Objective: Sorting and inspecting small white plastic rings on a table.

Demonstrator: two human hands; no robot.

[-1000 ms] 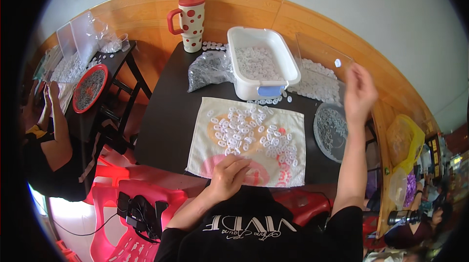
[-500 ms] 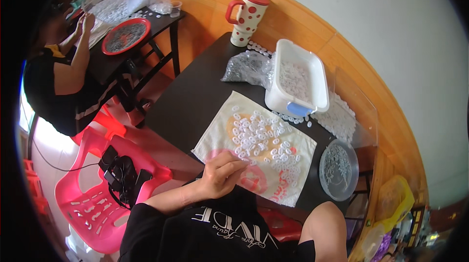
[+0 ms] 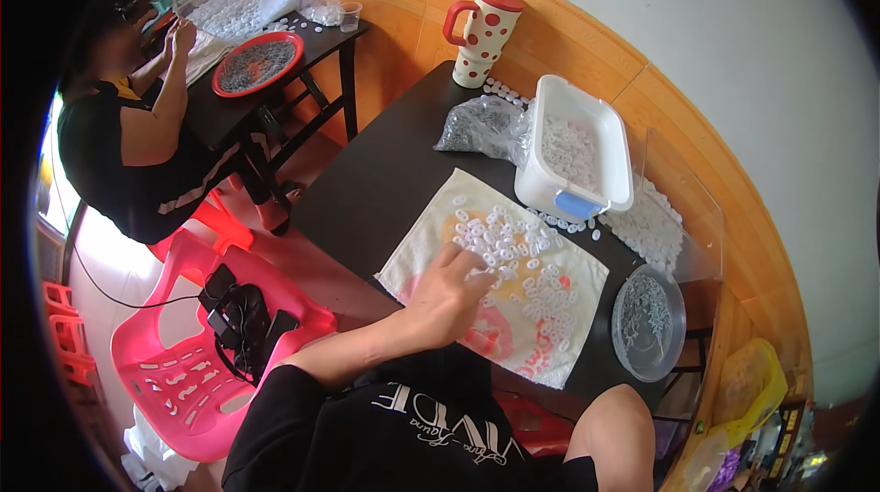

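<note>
My left hand [image 3: 449, 295] is over the near left part of a cream cloth [image 3: 431, 212] with pink and orange print. Its fingers are bent and drawn together at the near edge of a pile of small white oval plastic pieces [image 3: 500, 228]. The hand hides the fingertips, so whatever they pinch cannot be made out. More white ovals lie scattered on the cloth's right side. A bare bent limb [image 3: 612, 428] shows at the lower right, but my right hand is out of sight.
Behind the cloth stand a white tub [image 3: 625, 157] of white pieces, a clear bag [image 3: 481, 125] of grey metal bits and a red-dotted tumbler [image 3: 486, 38]. A round clear dish [image 3: 678, 341] sits at right. A pink chair [image 3: 174, 382] holds cables; another person [image 3: 128, 143] works at the left table.
My left hand has moved forward and right, from the cloth's near edge to the white pile. The whole view has shifted slightly.
</note>
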